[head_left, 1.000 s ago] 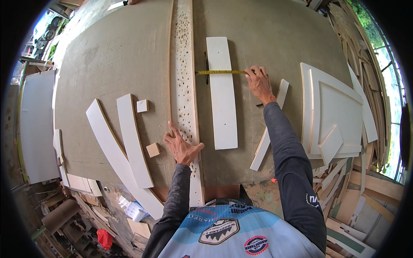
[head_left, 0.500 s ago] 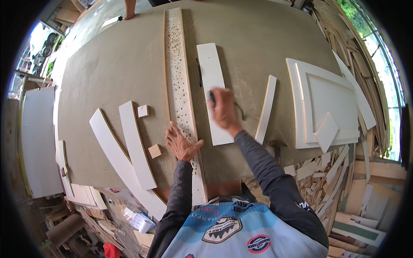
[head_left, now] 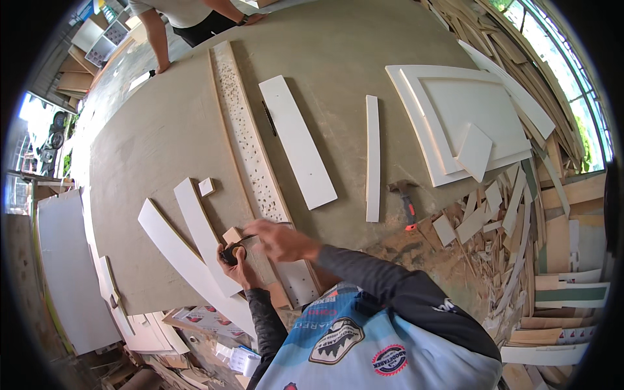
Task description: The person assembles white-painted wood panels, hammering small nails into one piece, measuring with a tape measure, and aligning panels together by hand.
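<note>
My left hand [head_left: 243, 272] is closed around a small, round-cased black object that looks like a tape measure [head_left: 233, 254]. It is held over the near end of a long white board [head_left: 242, 123] pitted with many small holes. My right hand [head_left: 283, 243] is beside it, blurred by motion; a thin dark strip shows between the two hands, but its grip is not clear. Just beyond my left hand sits a small wooden block [head_left: 231, 235]. Two long white strips [head_left: 170, 235] lie to the left, near a small white square [head_left: 206, 187].
A white board [head_left: 298, 143] and a narrow strip [head_left: 372, 159] lie right of centre. A hammer [head_left: 406, 203] rests at the table's near right, below stacked white panels [head_left: 448, 123]. Offcuts [head_left: 481, 218] pile up at the right. Another person [head_left: 188, 16] leans on the far edge.
My right hand has moved from the white board back to my left hand, which has left the holed board and now holds the black object. My view has shifted; the other person shows more.
</note>
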